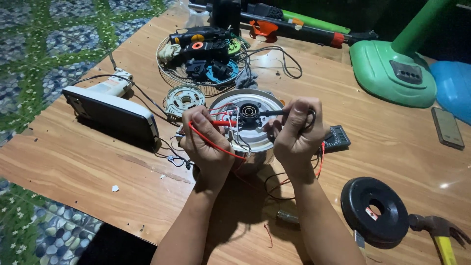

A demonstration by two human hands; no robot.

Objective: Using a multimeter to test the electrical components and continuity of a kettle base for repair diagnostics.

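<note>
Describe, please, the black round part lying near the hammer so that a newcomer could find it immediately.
Start at the wooden table and go to its near right corner. There, right of the right hand, lies a thick black disc beside the hammer. Unlike the silver motor housing, it is flat and all black.

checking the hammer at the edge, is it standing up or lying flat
Lying flat. The hammer rests on its side on the wooden table, its head beside the black disc, its yellow handle running off the picture's bottom edge.
</note>
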